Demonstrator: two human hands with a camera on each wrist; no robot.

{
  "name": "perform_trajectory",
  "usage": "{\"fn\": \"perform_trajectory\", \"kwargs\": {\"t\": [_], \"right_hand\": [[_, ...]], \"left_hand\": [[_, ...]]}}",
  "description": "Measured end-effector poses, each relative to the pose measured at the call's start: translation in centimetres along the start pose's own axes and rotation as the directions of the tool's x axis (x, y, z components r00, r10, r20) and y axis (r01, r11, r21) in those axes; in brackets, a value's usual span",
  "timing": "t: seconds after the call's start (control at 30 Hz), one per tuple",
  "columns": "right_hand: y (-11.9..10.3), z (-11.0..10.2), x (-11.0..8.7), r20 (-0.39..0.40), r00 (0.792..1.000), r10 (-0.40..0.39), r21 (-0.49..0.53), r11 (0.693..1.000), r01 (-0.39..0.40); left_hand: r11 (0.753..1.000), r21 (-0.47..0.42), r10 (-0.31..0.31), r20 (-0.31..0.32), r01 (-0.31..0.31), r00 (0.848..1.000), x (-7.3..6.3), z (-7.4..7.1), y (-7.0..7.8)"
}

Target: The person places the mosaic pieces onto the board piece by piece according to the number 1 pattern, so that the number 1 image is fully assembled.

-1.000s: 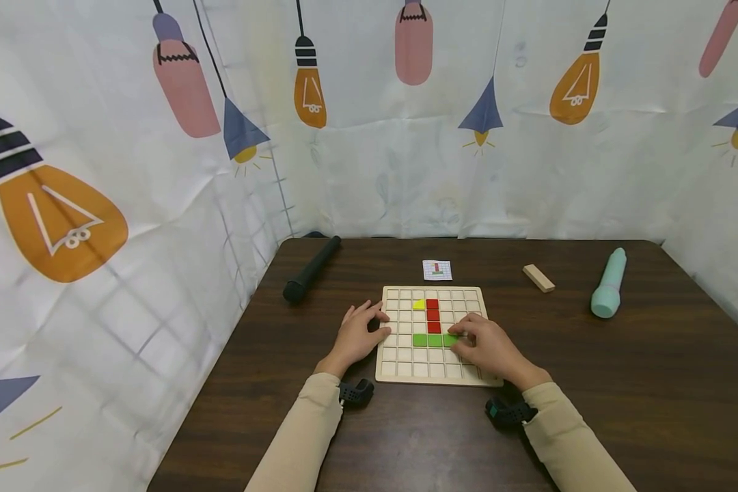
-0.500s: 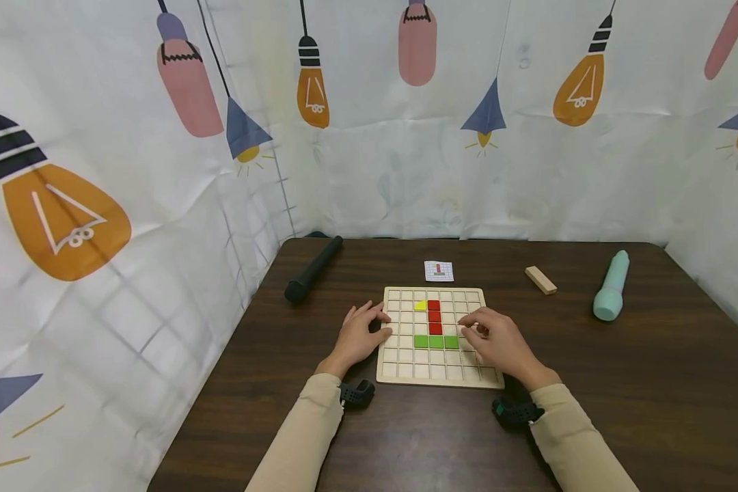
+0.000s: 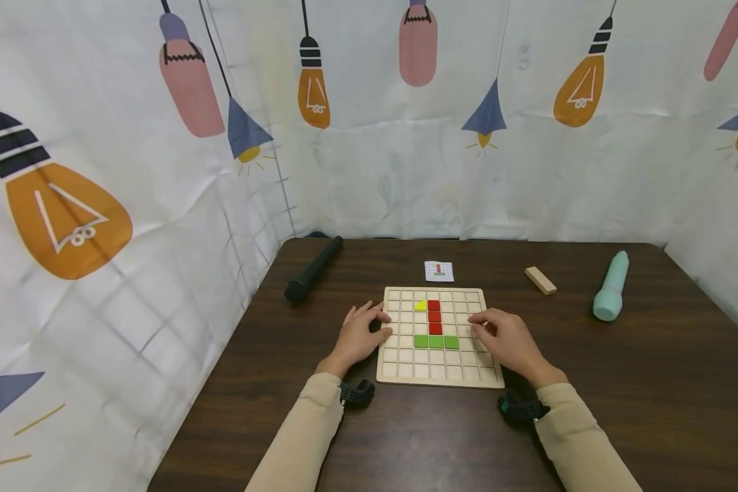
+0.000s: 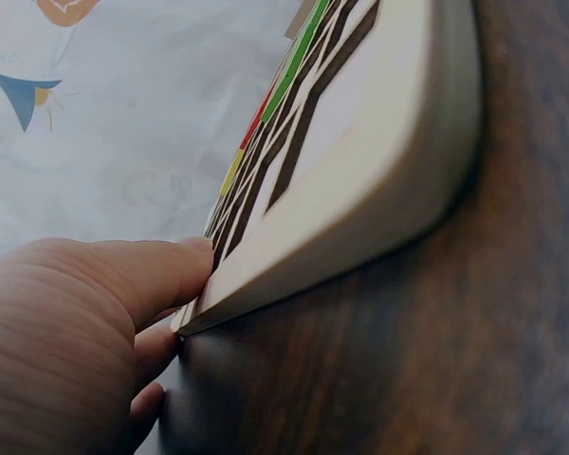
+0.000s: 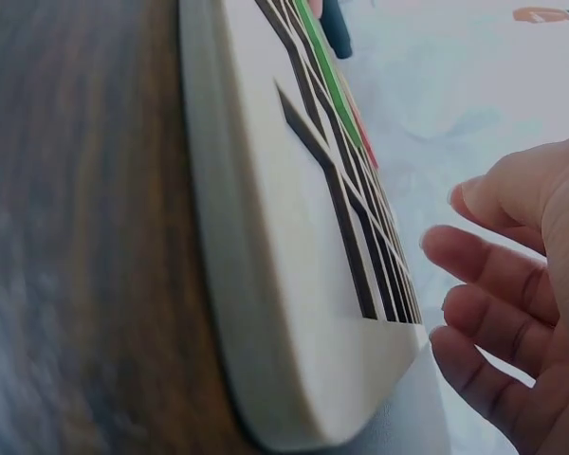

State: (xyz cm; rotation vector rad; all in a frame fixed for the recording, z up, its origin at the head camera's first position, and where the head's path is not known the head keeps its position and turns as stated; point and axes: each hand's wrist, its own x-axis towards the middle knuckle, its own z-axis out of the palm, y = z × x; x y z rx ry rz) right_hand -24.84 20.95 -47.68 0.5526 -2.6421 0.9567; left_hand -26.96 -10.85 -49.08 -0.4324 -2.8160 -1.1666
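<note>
A square wooden grid board (image 3: 439, 369) lies on the table, its cells mostly plain. Green tiles (image 3: 436, 342) form a row on it, and red tiles (image 3: 434, 317) form a column above that row. Left of the top red one sits a yellow piece (image 3: 421, 306). My left hand (image 3: 358, 336) holds the board's left edge, thumb on the rim in the left wrist view with the fingers beside it. Over the board's right side hovers my right hand (image 3: 509, 342); its fingers are loosely bent with nothing between them, apart from the board in the right wrist view (image 5: 512, 294).
Behind the board lies a small printed card (image 3: 439, 271) with a coloured pattern. A dark cylindrical stick (image 3: 313, 268) is at the back left. To the right are a wooden block (image 3: 540, 281) and a mint-green bottle-shaped object (image 3: 611, 287). A patterned curtain surrounds the table (image 3: 418, 437).
My right hand has left the right-hand green tile and drawn back to the right and slightly up. The left hand stays at the board's edge; the tiles keep their places.
</note>
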Motion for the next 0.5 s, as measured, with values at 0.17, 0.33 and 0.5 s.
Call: {"fn": "perform_trajectory", "kwargs": {"t": [0.17,0.33,0.5], "right_hand": [[0.5,-0.2,0.1,-0.021,1.0,0.006,0.008,1.0,-0.005],[1.4,-0.4,-0.2,-0.023,0.998,0.054,0.027,0.998,-0.053],[1.8,-1.3,0.1,0.03,0.998,0.062,0.019,0.998,-0.062]], "left_hand": [[1.0,-0.012,-0.006,-0.025,0.006,1.0,0.3,0.4,-0.1],[0.998,-0.027,-0.055,-0.022,0.054,0.998,0.5,0.6,-0.2],[0.999,-0.023,-0.046,-0.006,0.046,0.999,0.8,0.2,0.1]]}}
